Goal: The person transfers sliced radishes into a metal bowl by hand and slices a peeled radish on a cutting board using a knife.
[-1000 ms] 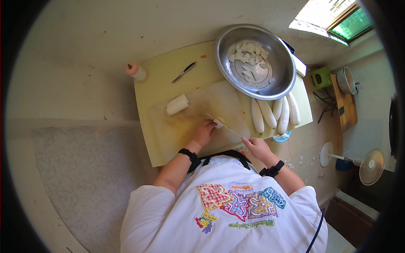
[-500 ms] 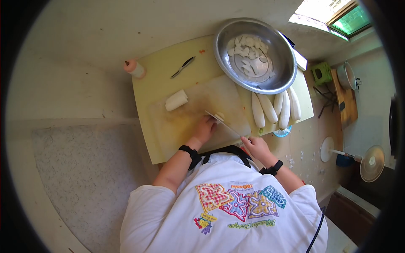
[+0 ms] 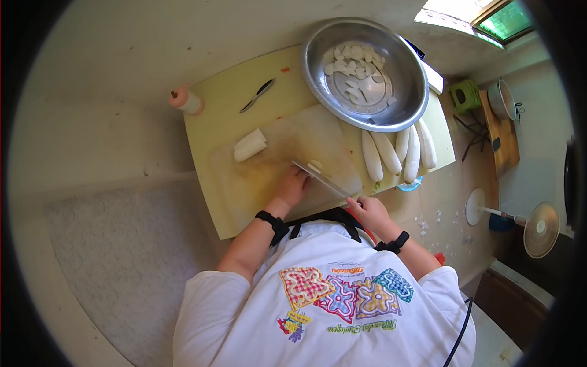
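Observation:
My right hand [image 3: 370, 214] grips the handle of a kitchen knife [image 3: 327, 182], whose blade slants up and left across the cutting board [image 3: 238, 192]. Against the blade's near side, my left hand [image 3: 292, 185] has its fingers curled down; what lies under them is hidden. A few pale slices [image 3: 315, 166] rest just beyond the blade. Farther left on the board lies a thick white radish chunk [image 3: 250, 145], with a smaller piece against it.
A large metal basin [image 3: 313, 85] holds many white slices [image 3: 354, 60]. Several long peeled white radishes [image 3: 372, 156] lie beside it. A dark-and-silver slim tool [image 3: 257, 95] and a pink-topped bottle [image 3: 186, 101] are on the yellow table [image 3: 214, 116]. A fan [image 3: 542, 227] stands at right.
The view has shifted slightly. Both hands and the knife keep nearly the same place over the board, and the slices still lie beyond the blade.

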